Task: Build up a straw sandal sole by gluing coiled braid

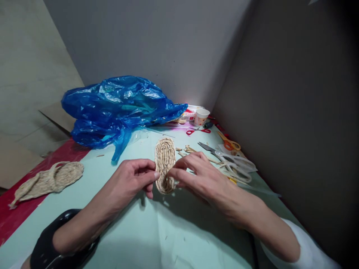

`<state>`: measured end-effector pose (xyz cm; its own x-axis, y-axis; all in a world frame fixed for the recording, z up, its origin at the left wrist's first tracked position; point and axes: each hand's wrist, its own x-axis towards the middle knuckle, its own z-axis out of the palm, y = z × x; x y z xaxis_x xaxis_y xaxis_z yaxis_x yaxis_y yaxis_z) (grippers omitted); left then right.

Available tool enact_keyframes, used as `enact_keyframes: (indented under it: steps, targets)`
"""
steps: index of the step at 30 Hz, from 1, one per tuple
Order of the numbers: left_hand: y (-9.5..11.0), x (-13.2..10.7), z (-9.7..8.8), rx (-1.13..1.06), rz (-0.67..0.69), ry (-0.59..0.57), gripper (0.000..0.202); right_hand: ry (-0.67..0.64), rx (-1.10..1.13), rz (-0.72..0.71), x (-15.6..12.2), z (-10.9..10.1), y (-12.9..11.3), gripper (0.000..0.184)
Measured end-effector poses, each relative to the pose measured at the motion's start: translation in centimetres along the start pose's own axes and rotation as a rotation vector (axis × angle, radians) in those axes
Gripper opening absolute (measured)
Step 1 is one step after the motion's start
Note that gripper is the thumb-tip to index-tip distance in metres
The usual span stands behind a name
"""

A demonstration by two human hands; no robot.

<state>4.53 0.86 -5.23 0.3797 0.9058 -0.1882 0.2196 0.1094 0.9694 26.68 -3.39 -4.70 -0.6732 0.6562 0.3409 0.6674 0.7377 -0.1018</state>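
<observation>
A small oval sole of coiled, braided straw (165, 158) is held up over the table, its long side running away from me. My left hand (137, 175) pinches its left edge, thumb on top and fingers curled beneath. From the right, my right hand (193, 173) has its thumb and bent forefinger closed at the lower right part of the sole; its other fingertips are hidden. A braided straw slipper (53, 179) with a strap lies farther left.
A crumpled blue plastic bag (120, 108) covers the back left. White-handled shears (230, 160), orange-handled scissors (228, 141), red-handled scissors (198, 130), loose straw strips (193, 150) and a paper cup (201, 117) lie right and back. A glossy black object (67, 220) is by my left forearm.
</observation>
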Motion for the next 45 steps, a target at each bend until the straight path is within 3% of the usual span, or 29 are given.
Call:
enact_keyframes:
  steps: [6, 13, 18, 26, 30, 37, 45]
  targets:
    - [-0.6, 0.1, 1.1, 0.012, 0.076, -0.042, 0.017, 0.048, 0.034, -0.069, 0.2, 0.9, 0.1, 0.025]
    - [-1.7, 0.2, 2.4, -0.188, 0.059, -0.123, 0.022, 0.086, 0.017, -0.094, 0.3, 1.7, 0.2, 0.03]
    - [-1.8, 0.4, 2.5, -0.281, 0.074, -0.176, 0.019, 0.126, -0.039, -0.036, 0.4, 2.3, 0.6, 0.02]
    - [-1.4, 0.4, 3.0, -0.221, 0.085, -0.113, 0.017, 0.139, 0.002, 0.01, 0.2, 2.9, 0.8, 0.016]
    - [-1.7, 0.7, 2.2, -0.187, 0.047, -0.103, 0.023, 0.09, 0.101, 0.009, 0.1, 2.3, 1.2, 0.013]
    - [-0.7, 0.1, -0.1, -0.126, -0.043, -0.094, 0.029, 0.03, 0.275, 0.136, -0.2, 1.5, 3.1, 0.007]
    - [0.2, -0.6, -1.9, -0.1, -0.069, -0.041, 0.036, -0.186, 0.331, 0.116, 0.0, 1.1, 3.3, 0.024]
